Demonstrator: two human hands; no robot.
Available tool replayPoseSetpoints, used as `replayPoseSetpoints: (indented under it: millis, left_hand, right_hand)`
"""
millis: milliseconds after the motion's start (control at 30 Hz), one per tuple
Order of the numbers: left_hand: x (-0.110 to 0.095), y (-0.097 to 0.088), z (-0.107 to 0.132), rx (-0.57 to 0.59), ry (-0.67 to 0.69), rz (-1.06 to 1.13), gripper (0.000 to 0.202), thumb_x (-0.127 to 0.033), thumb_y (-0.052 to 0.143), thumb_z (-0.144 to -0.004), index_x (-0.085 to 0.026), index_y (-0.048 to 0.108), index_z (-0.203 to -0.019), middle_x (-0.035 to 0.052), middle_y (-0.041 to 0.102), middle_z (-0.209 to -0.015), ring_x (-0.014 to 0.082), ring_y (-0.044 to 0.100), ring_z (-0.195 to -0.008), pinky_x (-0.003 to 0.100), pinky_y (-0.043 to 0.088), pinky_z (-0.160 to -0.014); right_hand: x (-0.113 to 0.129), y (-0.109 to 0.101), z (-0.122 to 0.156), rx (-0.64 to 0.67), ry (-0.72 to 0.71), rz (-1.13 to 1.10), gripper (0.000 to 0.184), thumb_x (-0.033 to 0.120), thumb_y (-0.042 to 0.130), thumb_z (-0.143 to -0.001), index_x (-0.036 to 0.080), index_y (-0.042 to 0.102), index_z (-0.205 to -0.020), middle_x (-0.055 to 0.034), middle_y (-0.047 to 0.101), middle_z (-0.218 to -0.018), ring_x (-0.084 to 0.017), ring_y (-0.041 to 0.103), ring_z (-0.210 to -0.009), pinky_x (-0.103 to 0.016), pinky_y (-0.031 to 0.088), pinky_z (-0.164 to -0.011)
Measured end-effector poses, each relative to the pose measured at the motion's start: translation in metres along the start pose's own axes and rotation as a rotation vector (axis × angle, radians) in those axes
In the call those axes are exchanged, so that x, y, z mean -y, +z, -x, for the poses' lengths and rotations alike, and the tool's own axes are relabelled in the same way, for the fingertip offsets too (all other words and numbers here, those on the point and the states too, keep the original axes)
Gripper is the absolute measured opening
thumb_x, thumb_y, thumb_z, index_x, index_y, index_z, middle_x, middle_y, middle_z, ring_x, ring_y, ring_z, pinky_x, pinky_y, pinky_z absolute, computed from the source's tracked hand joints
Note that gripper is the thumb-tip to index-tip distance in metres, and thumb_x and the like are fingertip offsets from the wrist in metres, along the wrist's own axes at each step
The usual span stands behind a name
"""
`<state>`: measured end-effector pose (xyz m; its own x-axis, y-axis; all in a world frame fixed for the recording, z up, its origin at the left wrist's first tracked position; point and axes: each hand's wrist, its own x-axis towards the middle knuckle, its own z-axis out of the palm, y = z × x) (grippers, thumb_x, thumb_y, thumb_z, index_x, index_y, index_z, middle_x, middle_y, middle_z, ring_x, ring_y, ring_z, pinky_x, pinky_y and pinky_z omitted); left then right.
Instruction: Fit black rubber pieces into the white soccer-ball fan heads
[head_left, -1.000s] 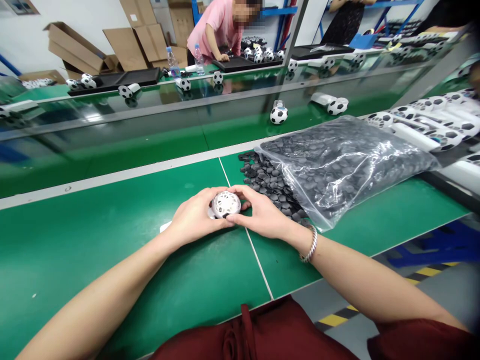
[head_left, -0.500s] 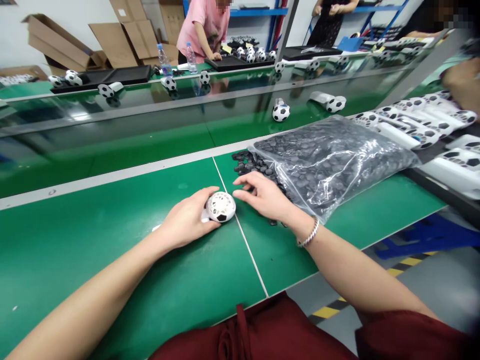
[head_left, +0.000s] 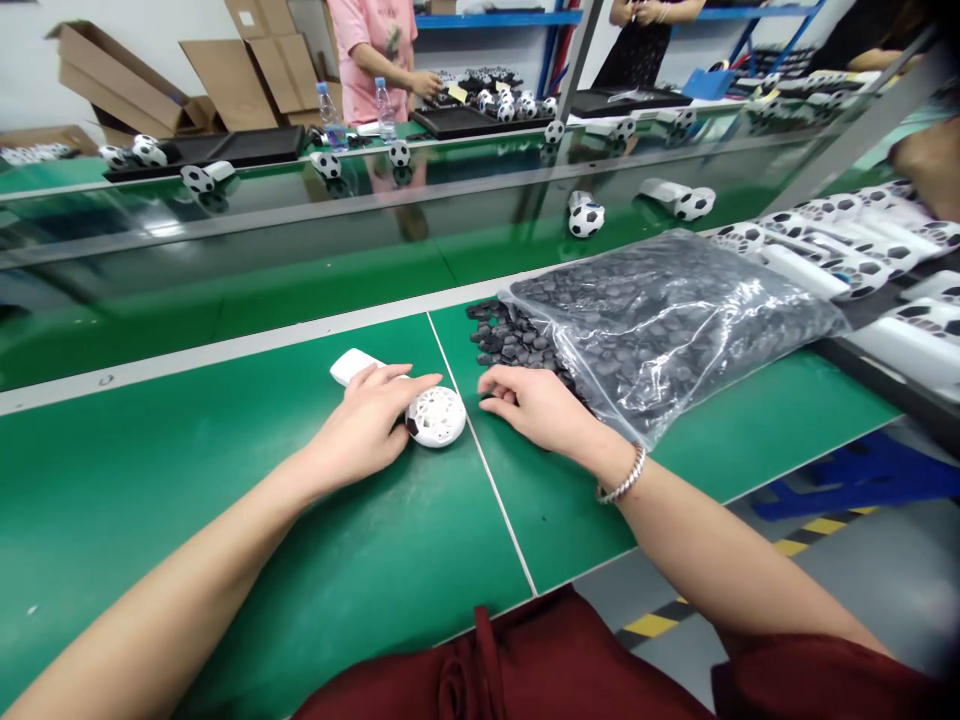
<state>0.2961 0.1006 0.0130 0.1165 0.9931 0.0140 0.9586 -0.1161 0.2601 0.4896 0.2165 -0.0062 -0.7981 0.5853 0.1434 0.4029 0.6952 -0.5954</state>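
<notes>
My left hand (head_left: 367, 415) is closed around a white plastic shell with a round football-patterned head (head_left: 437, 418) and a handle. Openings cover the head's upper face, and one black patch shows on its left side. The handle points away to the upper left, partly hidden under my fingers. Just right of the head, my right hand (head_left: 529, 405) pinches a small black piece (head_left: 487, 399), mostly covered by the fingertips. Beyond that hand lies a pile of loose black pieces (head_left: 514, 335), spilling from a clear plastic bag (head_left: 675, 320) full of them.
At the right, a black tray (head_left: 855, 365) holds several white football-patterned shells (head_left: 915, 325). Behind the bench runs a green conveyor (head_left: 337, 280) carrying football-headed items (head_left: 586, 215). Across it, a person in a pink top (head_left: 375, 60) stands near bottles (head_left: 384, 110) and black trays (head_left: 240, 147).
The shell has turned under my left hand, so its handle now shows at the upper left. My right hand's fingers have closed in a pinch. Items on the conveyor have shifted.
</notes>
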Motion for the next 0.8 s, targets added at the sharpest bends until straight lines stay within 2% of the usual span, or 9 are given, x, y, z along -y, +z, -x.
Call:
replayPoseSetpoints:
  millis: [100, 233, 300, 400, 567, 633, 700, 800]
  left_hand:
    - [0.0, 0.001, 0.0, 0.004, 0.002, 0.049, 0.063, -0.005, 0.041, -0.067, -0.022, 0.042, -0.128, 0.0042, 0.052, -0.127, 0.0269, 0.032, -0.126, 0.052, 0.022, -0.103]
    - [0.001, 0.002, 0.0, -0.003, -0.004, 0.082, 0.062, -0.005, 0.041, -0.067, -0.023, 0.043, -0.126, 0.0023, 0.051, -0.127, 0.0261, 0.032, -0.126, 0.051, 0.021, -0.104]
    - [0.002, 0.002, 0.0, -0.004, -0.003, 0.092, 0.062, -0.005, 0.042, -0.067, -0.023, 0.043, -0.126, 0.0019, 0.051, -0.128, 0.0264, 0.031, -0.127, 0.051, 0.02, -0.105]
    - [0.003, 0.003, 0.0, 0.002, 0.001, 0.094, 0.064, -0.006, 0.042, -0.066, -0.024, 0.042, -0.127, 0.002, 0.05, -0.128, 0.0266, 0.03, -0.127, 0.052, 0.019, -0.105]
    - [0.001, 0.001, 0.001, 0.015, 0.017, 0.093, 0.064, -0.011, 0.047, -0.067, -0.023, 0.04, -0.129, 0.0039, 0.047, -0.131, 0.0275, 0.028, -0.128, 0.051, 0.017, -0.106]
    - [-0.001, 0.0, 0.002, 0.03, 0.016, 0.097, 0.064, -0.02, 0.054, -0.068, -0.022, 0.038, -0.13, 0.0059, 0.046, -0.132, 0.0292, 0.027, -0.129, 0.052, 0.017, -0.105]
    - [-0.004, -0.001, 0.002, 0.039, -0.002, 0.108, 0.068, -0.036, 0.062, -0.068, -0.021, 0.038, -0.13, 0.0079, 0.046, -0.132, 0.0318, 0.026, -0.129, 0.053, 0.017, -0.105]
    - [-0.007, 0.0, 0.001, 0.024, -0.039, 0.135, 0.079, -0.057, 0.064, -0.063, -0.02, 0.04, -0.129, 0.0098, 0.047, -0.131, 0.0345, 0.025, -0.129, 0.055, 0.017, -0.104]
  right_hand:
    - [0.005, 0.001, 0.003, -0.037, -0.086, -0.254, 0.009, 0.017, 0.053, -0.082, 0.018, 0.06, -0.088, 0.0017, 0.06, -0.075, -0.007, 0.051, -0.059, -0.022, 0.043, -0.059]
    - [0.01, 0.002, 0.006, 0.014, -0.129, -0.474, 0.016, 0.019, 0.057, -0.081, 0.018, 0.061, -0.096, -0.0003, 0.062, -0.082, -0.009, 0.057, -0.065, -0.023, 0.048, -0.061]
    - [0.011, 0.001, 0.006, -0.017, -0.211, -0.426, 0.016, 0.018, 0.055, -0.082, 0.019, 0.063, -0.096, -0.0008, 0.061, -0.081, -0.01, 0.057, -0.069, -0.025, 0.048, -0.066]
    - [0.013, -0.001, 0.007, -0.113, -0.35, -0.303, 0.011, 0.019, 0.058, -0.081, 0.02, 0.067, -0.087, -0.0025, 0.06, -0.082, -0.012, 0.056, -0.079, -0.028, 0.047, -0.074]
    - [0.018, 0.002, 0.01, -0.105, -0.356, -0.32, 0.006, 0.017, 0.063, -0.077, 0.017, 0.064, -0.083, -0.0008, 0.065, -0.076, -0.01, 0.057, -0.069, -0.024, 0.048, -0.066]
    - [0.02, 0.007, 0.01, -0.108, -0.394, -0.311, 0.004, 0.016, 0.062, -0.078, 0.017, 0.064, -0.082, -0.0013, 0.066, -0.079, -0.011, 0.059, -0.073, -0.025, 0.048, -0.07]
    - [0.021, 0.011, 0.009, -0.109, -0.454, -0.308, 0.007, 0.014, 0.059, -0.08, 0.018, 0.064, -0.083, -0.0019, 0.066, -0.083, -0.012, 0.059, -0.08, -0.027, 0.048, -0.075]
    - [0.023, 0.017, 0.008, -0.114, -0.44, -0.302, 0.009, 0.015, 0.058, -0.081, 0.019, 0.065, -0.083, -0.0028, 0.062, -0.085, -0.013, 0.057, -0.085, -0.029, 0.047, -0.079]
